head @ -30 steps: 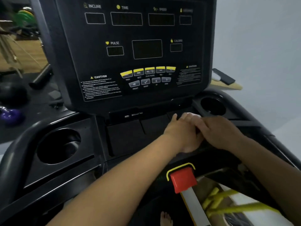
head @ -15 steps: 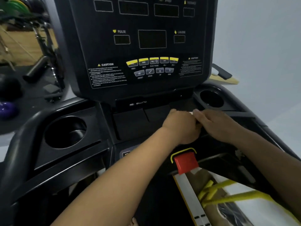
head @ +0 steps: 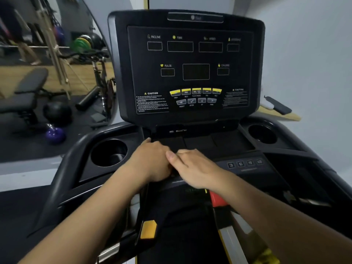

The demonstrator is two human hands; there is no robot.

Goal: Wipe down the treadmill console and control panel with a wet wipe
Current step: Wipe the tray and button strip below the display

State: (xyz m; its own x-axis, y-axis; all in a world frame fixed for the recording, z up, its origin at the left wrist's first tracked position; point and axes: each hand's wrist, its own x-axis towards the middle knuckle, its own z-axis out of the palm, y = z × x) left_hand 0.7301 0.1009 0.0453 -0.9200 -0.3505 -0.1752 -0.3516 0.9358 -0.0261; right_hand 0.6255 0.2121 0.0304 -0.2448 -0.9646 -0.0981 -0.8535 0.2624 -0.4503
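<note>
1. Left hand (head: 152, 161): palm down on the tray (head: 228, 143), fingers partly covered by the right hand (whether they hold anything cannot be told).
2. Right hand (head: 194, 168): fingers straight and together, lying across the left hand's knuckles, gripping nothing visible.
3. Wipe: hidden from view.
4. Console (head: 190, 73): upright just beyond both hands, with yellow buttons (head: 196, 91) above them.
5. Number keys (head: 245, 163): right of the right hand. Cup holder (head: 108, 153): left of the left hand.

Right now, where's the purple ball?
In the head view, the purple ball is far left, below a black ball, left of the left-hand cup holder.
</note>
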